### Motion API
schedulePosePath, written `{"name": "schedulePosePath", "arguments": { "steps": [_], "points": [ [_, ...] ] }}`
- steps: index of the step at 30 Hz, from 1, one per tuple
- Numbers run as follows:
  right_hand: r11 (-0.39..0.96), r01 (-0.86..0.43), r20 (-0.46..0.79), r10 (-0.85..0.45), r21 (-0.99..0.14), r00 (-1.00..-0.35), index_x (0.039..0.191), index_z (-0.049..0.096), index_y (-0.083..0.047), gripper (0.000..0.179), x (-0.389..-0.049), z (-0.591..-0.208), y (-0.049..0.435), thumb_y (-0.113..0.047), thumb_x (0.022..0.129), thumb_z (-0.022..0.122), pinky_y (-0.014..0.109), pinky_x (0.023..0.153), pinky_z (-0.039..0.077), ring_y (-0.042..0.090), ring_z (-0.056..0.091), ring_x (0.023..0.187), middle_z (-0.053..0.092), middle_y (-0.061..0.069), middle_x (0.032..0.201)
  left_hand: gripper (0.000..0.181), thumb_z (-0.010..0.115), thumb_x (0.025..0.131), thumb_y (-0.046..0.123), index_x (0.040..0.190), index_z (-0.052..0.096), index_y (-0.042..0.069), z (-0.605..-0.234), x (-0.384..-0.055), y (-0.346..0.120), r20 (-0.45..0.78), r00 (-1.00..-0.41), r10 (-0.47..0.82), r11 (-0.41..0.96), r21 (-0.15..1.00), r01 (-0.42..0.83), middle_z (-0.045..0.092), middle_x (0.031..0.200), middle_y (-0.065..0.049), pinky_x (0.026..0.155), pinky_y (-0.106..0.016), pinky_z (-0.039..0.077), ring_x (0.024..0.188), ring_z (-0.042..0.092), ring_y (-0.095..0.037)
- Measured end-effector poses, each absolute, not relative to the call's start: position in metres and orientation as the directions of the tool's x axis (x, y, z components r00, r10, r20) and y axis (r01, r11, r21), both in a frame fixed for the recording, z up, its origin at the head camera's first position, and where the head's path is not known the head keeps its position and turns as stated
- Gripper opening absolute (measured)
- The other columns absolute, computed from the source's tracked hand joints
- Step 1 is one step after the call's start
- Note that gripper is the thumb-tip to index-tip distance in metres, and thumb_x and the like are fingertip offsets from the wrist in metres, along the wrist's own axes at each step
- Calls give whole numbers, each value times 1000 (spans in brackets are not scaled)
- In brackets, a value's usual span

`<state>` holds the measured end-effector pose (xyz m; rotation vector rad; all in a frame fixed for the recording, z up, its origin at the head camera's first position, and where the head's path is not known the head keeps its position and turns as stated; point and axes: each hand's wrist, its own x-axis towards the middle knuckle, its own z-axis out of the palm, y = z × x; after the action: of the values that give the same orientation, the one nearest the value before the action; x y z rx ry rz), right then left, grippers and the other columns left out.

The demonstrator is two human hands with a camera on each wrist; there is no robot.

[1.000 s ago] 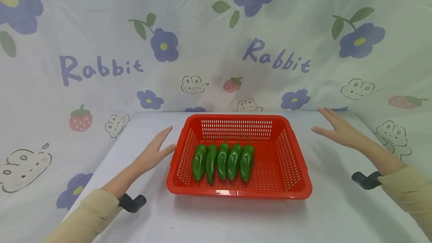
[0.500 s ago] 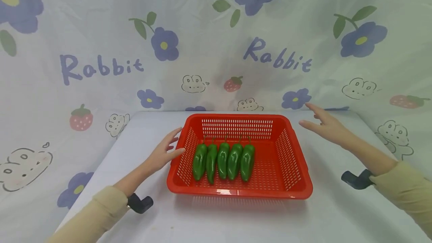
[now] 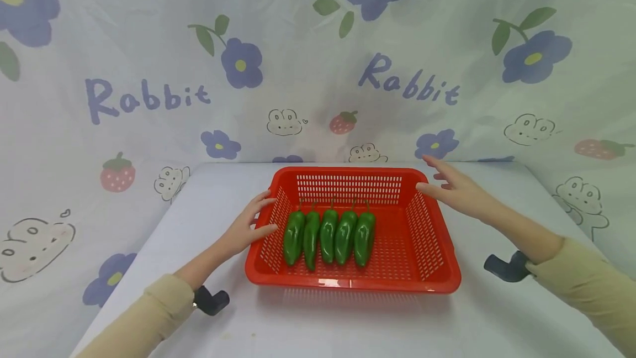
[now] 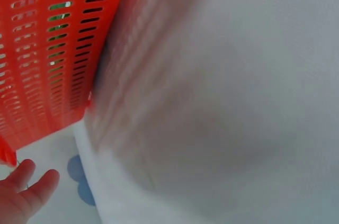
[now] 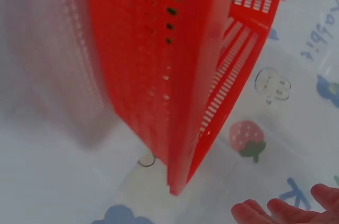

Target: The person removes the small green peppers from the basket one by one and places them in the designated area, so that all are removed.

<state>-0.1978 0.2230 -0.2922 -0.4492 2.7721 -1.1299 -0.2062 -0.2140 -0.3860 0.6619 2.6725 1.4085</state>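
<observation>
five green peppers lie side by side, left of centre, in the red basket on the white table. left hand: fingers spread, nothing gripped, at the basket's left side; contact cannot be confirmed. right hand: thumb apart from extended fingers, nothing gripped, near the right rear corner. current step appears to be hand placement; the next move likely calls for even, two-sided contact.

Soft shadows, slightly blurred wrist views.
</observation>
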Motion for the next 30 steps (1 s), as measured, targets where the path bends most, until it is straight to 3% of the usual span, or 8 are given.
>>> {"name": "schedulePosePath", "arguments": {
  "steps": [7, 16, 22, 30],
  "points": [
    [629, -177, -60, -337, -757, -940, 148, 10, -15, 78, -197, -289, 207, -43, 88, 52, 64, 89, 40, 43, 31, 128, 20, 19, 149, 53, 59, 86, 16, 134, 39, 4, -390, -207, -217, 170, -898, 406, 475, 800, 366, 17, 150, -14, 91, -54, 43, 129, 29, -37],
    [515, -27, -187, -358, -857, -915, 147, 13, -16, 73, -199, -293, 186, -43, 90, 49, 61, 100, 31, 42, 32, 128, 25, 20, 146, 52, 56, 87, 14, 134, 38, 3, -399, -209, -219, 189, -890, 415, 415, 831, 370, 13, 151, -15, 83, -45, 52, 125, 33, -40],
    [485, 82, -281, -354, -871, -892, 147, 13, -13, 74, -203, -299, 173, -44, 90, 49, 49, 96, 42, 39, 40, 124, 27, 20, 145, 51, 55, 87, 13, 134, 38, 3, -402, -210, -219, 195, -890, 412, 387, 847, 365, 12, 151, -14, 81, -40, 54, 125, 33, -41],
    [450, 152, -335, -360, -880, -871, 147, 13, -11, 75, -215, -310, 158, -45, 90, 49, 49, 92, 46, 40, 42, 122, 22, 20, 148, 52, 55, 87, 13, 135, 38, 3, -404, -210, -220, 210, -886, 413, 376, 847, 376, 12, 152, -14, 81, -39, 54, 125, 33, -40]
  ]
}}
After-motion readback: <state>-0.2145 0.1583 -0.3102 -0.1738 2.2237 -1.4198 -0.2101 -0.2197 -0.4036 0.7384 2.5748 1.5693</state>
